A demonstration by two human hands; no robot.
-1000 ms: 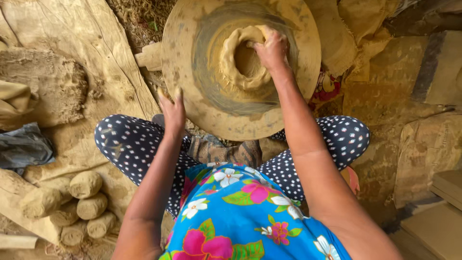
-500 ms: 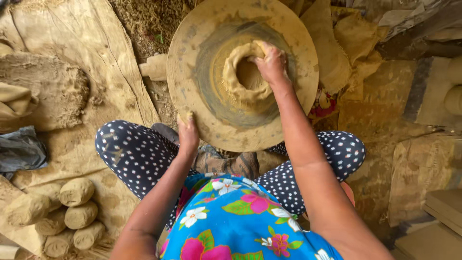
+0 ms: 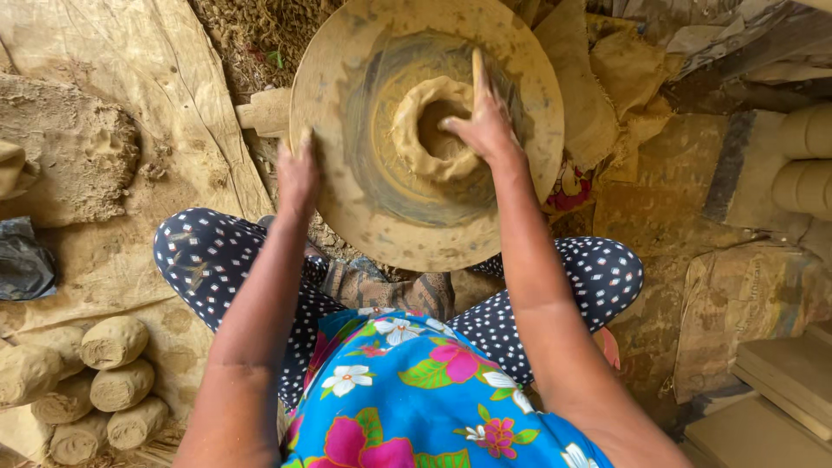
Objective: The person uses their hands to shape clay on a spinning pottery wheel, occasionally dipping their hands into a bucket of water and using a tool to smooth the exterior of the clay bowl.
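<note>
A round, clay-smeared potter's wheel [image 3: 364,217] carries a hollowed lump of wet clay [image 3: 425,130] at its middle, right under the right grip, while the left grip rests on its near-left rim. Left of the left grip, the floor's tan sheeting [image 3: 113,52] bears a large clay mound [image 3: 69,147], with stacked clay rolls [image 3: 95,386] nearer the person.
</note>
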